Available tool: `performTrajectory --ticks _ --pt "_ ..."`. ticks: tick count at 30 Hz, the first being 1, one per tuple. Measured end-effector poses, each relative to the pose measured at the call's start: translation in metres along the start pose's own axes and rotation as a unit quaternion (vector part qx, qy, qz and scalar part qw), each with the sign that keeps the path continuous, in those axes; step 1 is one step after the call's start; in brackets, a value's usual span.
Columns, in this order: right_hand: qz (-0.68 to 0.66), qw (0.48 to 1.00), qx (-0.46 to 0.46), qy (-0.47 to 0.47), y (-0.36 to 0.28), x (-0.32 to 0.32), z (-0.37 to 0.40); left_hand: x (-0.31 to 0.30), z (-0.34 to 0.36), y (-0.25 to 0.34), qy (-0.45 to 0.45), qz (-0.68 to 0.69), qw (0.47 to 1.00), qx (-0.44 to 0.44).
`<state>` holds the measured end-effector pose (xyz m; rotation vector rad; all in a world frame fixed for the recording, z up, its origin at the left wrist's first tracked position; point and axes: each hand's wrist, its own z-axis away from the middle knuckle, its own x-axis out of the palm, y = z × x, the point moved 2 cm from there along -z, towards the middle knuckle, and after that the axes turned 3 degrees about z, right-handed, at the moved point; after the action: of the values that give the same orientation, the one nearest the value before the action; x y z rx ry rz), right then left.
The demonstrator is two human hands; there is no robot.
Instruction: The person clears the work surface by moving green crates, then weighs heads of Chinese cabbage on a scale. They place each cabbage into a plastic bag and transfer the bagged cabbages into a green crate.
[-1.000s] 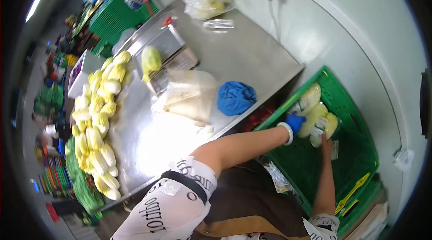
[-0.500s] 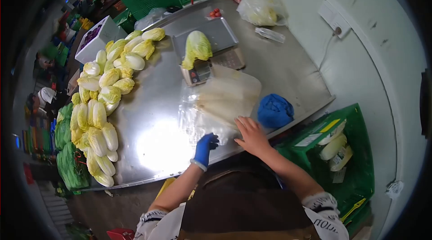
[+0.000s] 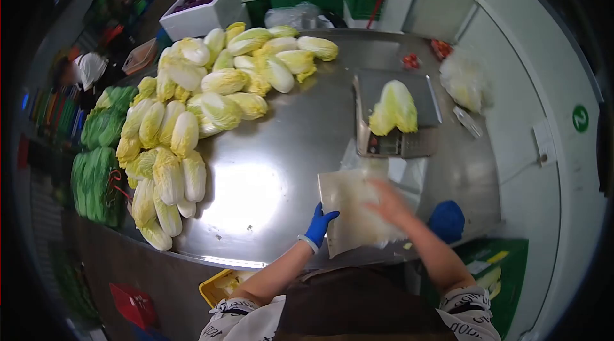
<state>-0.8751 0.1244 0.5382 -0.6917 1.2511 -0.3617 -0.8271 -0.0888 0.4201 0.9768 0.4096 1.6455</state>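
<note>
A stack of flat clear plastic bags (image 3: 348, 213) lies at the front of the steel table, brownish in tone. My left hand (image 3: 318, 224), in a blue glove, grips the stack's left edge with its thumb on top. Over the right part of the bags is my bare right hand (image 3: 391, 205), smeared by motion, its fingers stretched out and apart. Beyond the bags, a napa cabbage (image 3: 394, 108) rests on a scale (image 3: 369, 143) with a metal pan. To the right of my right hand sits a bundled blue cloth-like thing (image 3: 446, 221).
Several napa cabbages (image 3: 220, 90) are heaped on the left of the table (image 3: 281, 149), beside green net bags (image 3: 96, 181). A white box (image 3: 203, 13) of purple produce stands behind. Right: a filled clear bag (image 3: 465, 79), a wall (image 3: 543, 98) and a green crate (image 3: 511, 258).
My view has turned, so the cabbage heap shows nearer the middle. My left hand has taken hold of the bag stack's left edge. My right hand has moved over the bags.
</note>
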Motion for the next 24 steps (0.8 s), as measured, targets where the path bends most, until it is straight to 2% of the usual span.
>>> performTrajectory --ticks 2,3,5,7,8,10,11,13,14,15,17,20,23,24 --pt "0.022 0.970 -0.024 0.242 0.034 -0.050 -0.060 -0.019 -0.010 0.010 0.020 -0.068 0.997 -0.022" --pt "0.084 0.947 0.001 0.309 0.045 -0.077 -0.088 -0.028 -0.014 0.013 0.033 -0.098 0.994 -0.033" --pt "0.129 0.917 0.021 0.376 0.066 -0.115 -0.143 -0.042 -0.017 0.018 0.078 -0.077 0.994 -0.006" --pt "0.184 0.892 0.099 0.401 0.094 -0.122 -0.194 -0.055 -0.016 0.025 0.164 -0.076 0.983 0.044" --pt "0.179 0.909 0.129 0.352 0.091 -0.116 -0.212 -0.057 -0.009 0.037 0.223 -0.101 0.967 0.065" --pt "0.175 0.929 0.210 0.251 0.088 -0.107 -0.219 -0.071 -0.008 0.041 0.248 -0.082 0.961 0.089" --pt "0.117 0.945 0.187 0.241 0.104 -0.107 -0.226 -0.077 -0.009 0.042 0.257 -0.071 0.958 0.103" --pt "0.006 0.965 0.141 0.221 0.140 -0.116 -0.231 -0.092 -0.013 0.036 0.247 -0.037 0.962 0.109" --pt "-0.111 0.963 0.164 0.182 0.139 -0.120 -0.224 -0.096 -0.014 0.039 0.237 -0.016 0.966 0.105" --pt "-0.226 0.947 0.183 0.140 0.125 -0.131 -0.213 -0.098 -0.018 0.043 0.227 0.004 0.968 0.104" --pt "-0.335 0.918 0.193 0.089 0.094 -0.131 -0.187 -0.082 -0.022 0.072 0.142 0.000 0.981 0.133" --pt "-0.236 0.967 0.064 0.069 0.044 -0.084 -0.143 -0.035 -0.028 0.110 0.035 -0.028 0.982 0.185" --pt "-0.119 0.992 -0.049 0.002 -0.034 -0.024 -0.111 0.004 -0.022 0.144 -0.018 0.080 0.981 0.174" --pt "-0.045 0.996 -0.081 0.003 -0.068 -0.006 -0.101 0.007 -0.014 0.152 -0.006 0.132 0.976 0.170"
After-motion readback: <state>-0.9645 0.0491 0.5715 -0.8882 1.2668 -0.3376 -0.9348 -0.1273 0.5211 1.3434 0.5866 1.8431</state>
